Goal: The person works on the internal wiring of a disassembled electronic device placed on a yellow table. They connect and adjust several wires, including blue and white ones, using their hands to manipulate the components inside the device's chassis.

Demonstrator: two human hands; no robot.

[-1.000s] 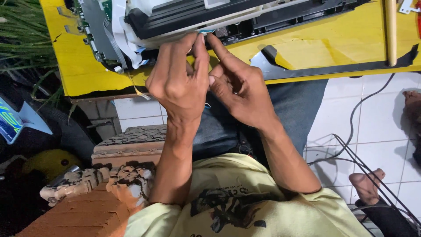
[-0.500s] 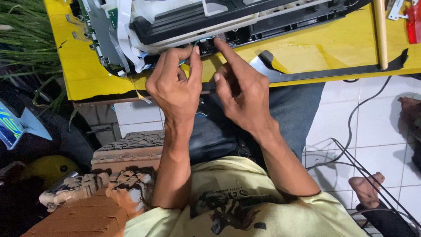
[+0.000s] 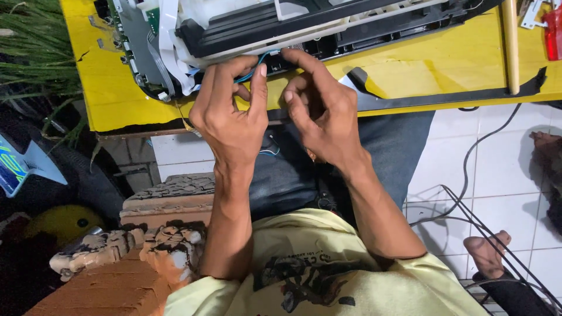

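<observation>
Two bare hands are in view, the left hand [image 3: 231, 114] and the right hand [image 3: 322, 117]. One opened printer of black and white plastic [image 3: 304, 26] lies on one yellow table [image 3: 445, 64]. One thin blue wire [image 3: 257, 65] runs between the fingers. One wooden stick [image 3: 511, 44], one long black plastic strip [image 3: 462, 95], one black cable on the white floor tiles [image 3: 468, 167], one bare foot [image 3: 486, 253], one orange brick [image 3: 105, 284].

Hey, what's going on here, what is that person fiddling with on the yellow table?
A seated person has both hands at the near edge of an opened-up machine, black and white, that lies on a yellow table. The left hand pinches a thin blue wire coming out of it. The right hand reaches its forefinger to the same spot on the black frame.
</observation>
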